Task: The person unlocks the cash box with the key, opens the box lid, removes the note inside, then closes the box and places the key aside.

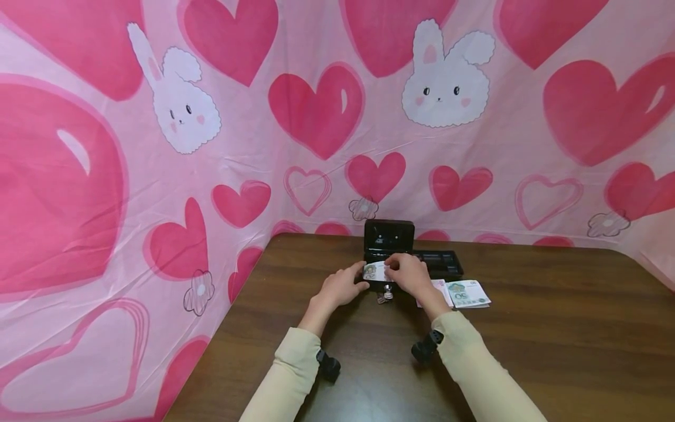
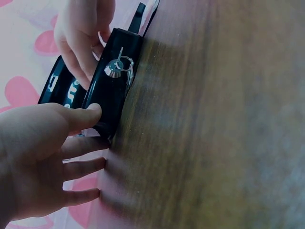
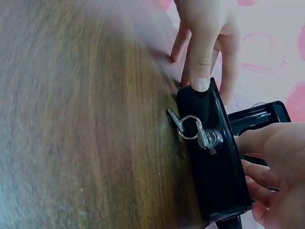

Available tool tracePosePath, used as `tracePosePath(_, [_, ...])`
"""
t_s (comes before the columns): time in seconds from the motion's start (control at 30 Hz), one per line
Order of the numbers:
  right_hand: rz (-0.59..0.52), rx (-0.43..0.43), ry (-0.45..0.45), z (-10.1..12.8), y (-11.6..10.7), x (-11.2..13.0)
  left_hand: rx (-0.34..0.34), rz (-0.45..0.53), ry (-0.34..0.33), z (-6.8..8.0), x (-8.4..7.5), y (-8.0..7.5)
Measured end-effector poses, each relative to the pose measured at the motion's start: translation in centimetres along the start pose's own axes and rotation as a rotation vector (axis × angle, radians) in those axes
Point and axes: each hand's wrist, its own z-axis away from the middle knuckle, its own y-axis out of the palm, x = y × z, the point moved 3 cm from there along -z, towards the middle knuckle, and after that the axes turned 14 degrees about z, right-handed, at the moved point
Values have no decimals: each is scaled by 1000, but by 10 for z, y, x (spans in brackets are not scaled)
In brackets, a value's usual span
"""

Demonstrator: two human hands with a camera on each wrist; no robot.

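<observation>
A black cash box stands on the table with its lid raised. A key with a ring and a second key sits in the lock on its front. My left hand steadies the box's left front corner, thumb on the front face, the other fingers straight beside the end. A pale banknote lies level with the box's opening. My right hand reaches over the front wall with bent fingers and pinches the note's right part. In the right wrist view the wall hides those fingertips and the note.
A black compartment tray lies right of the box, partly behind my right hand. Stacked banknotes, green on top, lie in front of it, with pinkish ones alongside. A pink heart-print cloth hangs behind the wooden table.
</observation>
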Motion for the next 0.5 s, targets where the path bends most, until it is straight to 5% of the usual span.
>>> tracePosePath(0.27, [-191,-42,19,3,-2,1,4,-11,5,0,-1,1])
tracePosePath(0.5, [-208,-27,-17,4,-2,3,-4,-8,7,-1,1,1])
